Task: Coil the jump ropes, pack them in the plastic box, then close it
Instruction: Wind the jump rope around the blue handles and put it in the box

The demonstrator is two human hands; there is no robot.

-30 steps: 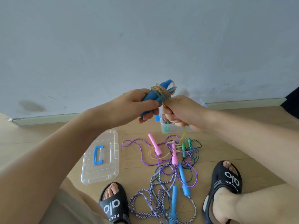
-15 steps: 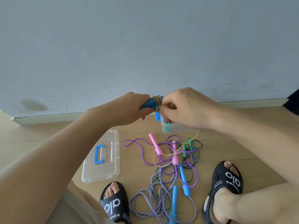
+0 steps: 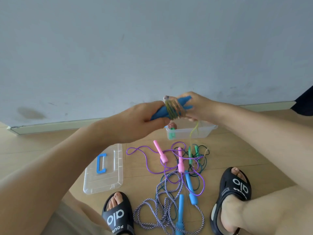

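Blue handles (image 3: 171,107) yellow-wrapped | left hand (image 3: 140,119) grip curled round them | right hand (image 3: 198,107) pinching cord (image 3: 194,131)

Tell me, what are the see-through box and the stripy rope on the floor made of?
The box looks like clear, glossy plastic: you can see handles through its wall. The stripy rope looks like twisted woven cord, matte, with purple and white strands.

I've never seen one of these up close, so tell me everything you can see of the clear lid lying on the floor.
The clear lid is a see-through plastic rectangle with rounded corners and moulded ridges. A blue handle lies folded flat on its top. It rests flat on the wooden floor, apart from the plastic box, left of the tangled ropes. Neither hand touches it.
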